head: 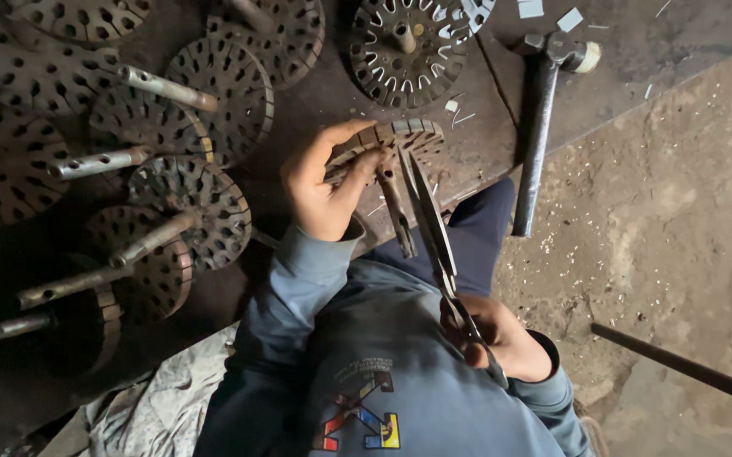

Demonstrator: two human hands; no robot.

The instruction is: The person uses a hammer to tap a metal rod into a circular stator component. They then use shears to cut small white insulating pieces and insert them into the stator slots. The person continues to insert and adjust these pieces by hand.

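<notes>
Left hand (pixel 325 188) grips slotted rusty metal disc (pixel 387 145) on shaft, frame centre; right hand (pixel 501 338) closed around long steel scissors (pixel 429 220). Similar perforated discs (pixel 188 203) piled left.

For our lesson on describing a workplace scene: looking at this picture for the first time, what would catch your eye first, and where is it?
At the centre, the left hand grips a slotted metal disc on a shaft, while the right hand holds long scissors whose blades point up at the disc. To the left lies a dark pile of similar slotted discs on shafts. A hammer rests on the work surface at upper right.
</notes>
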